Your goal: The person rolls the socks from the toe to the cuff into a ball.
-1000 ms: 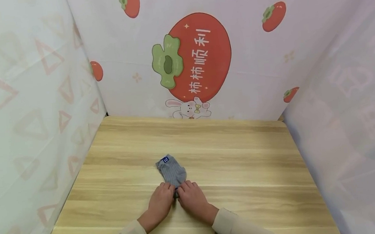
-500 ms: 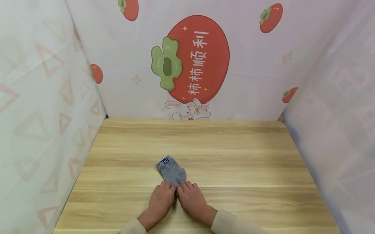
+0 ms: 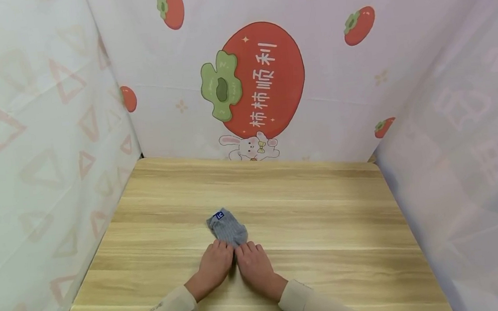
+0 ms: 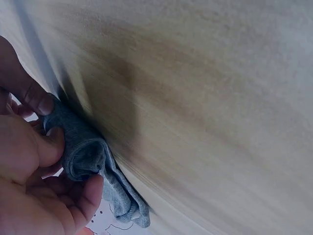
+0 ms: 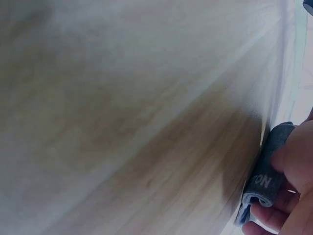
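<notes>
A grey ribbed sock (image 3: 229, 229) with a small blue label at its cuff lies in front of both hands on the table, cuff pointing away. Its near end is rolled up under the fingers. My left hand (image 3: 216, 261) pinches the left side of the roll; my right hand (image 3: 255, 265) grips the right side, knuckles almost meeting. From the left wrist, the coiled end of the rolled sock (image 4: 83, 152) shows between thumb and fingers, with folded layers trailing beyond it. Pale lettering marks the rolled sock (image 5: 266, 176) in the right wrist view, under my right thumb.
The wood-grain table (image 3: 318, 219) extends around the hands on every side. White printed cloth walls enclose it: a left wall (image 3: 41, 145), a back wall (image 3: 333, 92) with persimmons and a rabbit, and a right wall (image 3: 469, 154).
Both hands have edged slightly forward along the sock, and the dark bit visible between them earlier is now mostly covered. The cuff stays in place; the head view has tilted a little.
</notes>
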`<action>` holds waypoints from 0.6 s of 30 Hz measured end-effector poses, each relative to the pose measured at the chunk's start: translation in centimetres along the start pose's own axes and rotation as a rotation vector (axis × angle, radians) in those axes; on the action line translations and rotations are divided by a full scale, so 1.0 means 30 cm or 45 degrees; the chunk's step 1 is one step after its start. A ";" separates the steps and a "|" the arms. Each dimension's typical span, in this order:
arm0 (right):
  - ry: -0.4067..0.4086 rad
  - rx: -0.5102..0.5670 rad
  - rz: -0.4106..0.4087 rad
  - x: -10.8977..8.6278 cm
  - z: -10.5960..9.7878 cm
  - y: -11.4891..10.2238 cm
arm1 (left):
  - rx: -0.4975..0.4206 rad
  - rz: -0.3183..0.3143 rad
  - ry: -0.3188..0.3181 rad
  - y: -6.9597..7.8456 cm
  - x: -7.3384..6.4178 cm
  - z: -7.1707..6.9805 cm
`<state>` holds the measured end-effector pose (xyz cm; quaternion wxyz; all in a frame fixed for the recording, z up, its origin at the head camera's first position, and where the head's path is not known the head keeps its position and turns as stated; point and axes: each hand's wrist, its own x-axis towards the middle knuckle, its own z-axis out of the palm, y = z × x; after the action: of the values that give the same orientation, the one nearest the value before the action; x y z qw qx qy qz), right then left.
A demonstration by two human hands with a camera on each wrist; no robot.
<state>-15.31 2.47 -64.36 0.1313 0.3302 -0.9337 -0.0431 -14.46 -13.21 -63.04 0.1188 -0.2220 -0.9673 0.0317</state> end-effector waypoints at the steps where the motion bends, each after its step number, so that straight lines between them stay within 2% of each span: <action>1: -0.007 0.010 0.001 -0.001 0.000 0.000 | -0.007 -0.001 -0.003 0.001 0.001 0.001; 10: -0.016 0.014 -0.001 -0.002 -0.015 0.017 | -0.112 -0.061 -0.136 0.012 0.018 -0.016; 18: -0.003 0.033 -0.038 -0.002 -0.024 0.028 | -0.125 -0.085 -0.125 0.017 0.025 -0.021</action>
<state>-15.59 3.16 -63.55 0.1254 0.3457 -0.9293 -0.0335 -14.75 -12.42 -62.33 0.0612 -0.1932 -0.9792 -0.0091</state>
